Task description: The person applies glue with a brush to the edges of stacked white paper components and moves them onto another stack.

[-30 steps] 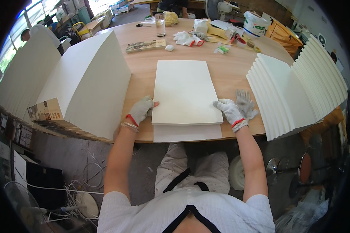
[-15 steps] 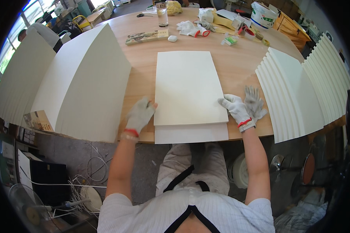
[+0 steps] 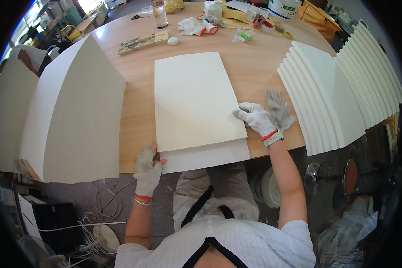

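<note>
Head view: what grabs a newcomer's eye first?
Likely the tall white stack at left and the ridged white stack at right, flanking a flat white block. A white sheet juts from under the block's near edge, with the gloved left hand at its left side and the gloved right hand at the block's right edge.

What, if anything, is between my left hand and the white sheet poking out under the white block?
Nothing visible: your left hand is right at the left edge of the white sheet. The white block lies on top, leaving the near strip exposed, and the loose grey glove lies well clear, beside your right hand.
</note>
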Available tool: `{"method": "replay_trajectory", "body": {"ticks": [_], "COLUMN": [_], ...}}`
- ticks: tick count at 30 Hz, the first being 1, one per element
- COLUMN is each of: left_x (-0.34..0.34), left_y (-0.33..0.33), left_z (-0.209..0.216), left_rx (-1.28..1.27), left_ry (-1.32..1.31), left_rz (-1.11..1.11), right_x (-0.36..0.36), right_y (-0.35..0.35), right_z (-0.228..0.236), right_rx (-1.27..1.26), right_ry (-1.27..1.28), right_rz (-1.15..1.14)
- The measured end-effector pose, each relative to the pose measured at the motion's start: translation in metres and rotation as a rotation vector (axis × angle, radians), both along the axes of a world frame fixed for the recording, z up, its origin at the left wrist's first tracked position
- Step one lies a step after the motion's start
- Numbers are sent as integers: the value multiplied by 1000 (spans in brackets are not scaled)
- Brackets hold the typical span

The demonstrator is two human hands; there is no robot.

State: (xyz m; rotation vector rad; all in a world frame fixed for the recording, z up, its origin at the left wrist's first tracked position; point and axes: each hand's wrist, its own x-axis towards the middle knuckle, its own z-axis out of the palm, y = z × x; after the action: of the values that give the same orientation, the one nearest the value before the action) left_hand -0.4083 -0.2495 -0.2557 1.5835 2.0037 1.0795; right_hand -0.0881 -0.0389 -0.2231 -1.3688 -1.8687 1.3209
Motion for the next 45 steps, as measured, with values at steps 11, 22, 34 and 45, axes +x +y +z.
{"method": "replay_trajectory", "body": {"ticks": [11, 22, 34, 45], "left_x": [-2, 8, 10, 8], "left_y": [-1, 13, 34, 69], "left_z": [-3, 50, 52, 59], "left_rx": [31, 158, 108, -344], "left_ry": [24, 372, 654, 218], "left_rz": [-20, -285, -424, -57], "right_x": [-2, 0, 22, -10], "right_y": [-1, -38, -35, -51], "right_z": [7, 19, 24, 8], "right_rx": [-4, 522, 212, 400], "right_ry": [-35, -49, 197, -231], "right_rz": [12, 45, 370, -9]}}
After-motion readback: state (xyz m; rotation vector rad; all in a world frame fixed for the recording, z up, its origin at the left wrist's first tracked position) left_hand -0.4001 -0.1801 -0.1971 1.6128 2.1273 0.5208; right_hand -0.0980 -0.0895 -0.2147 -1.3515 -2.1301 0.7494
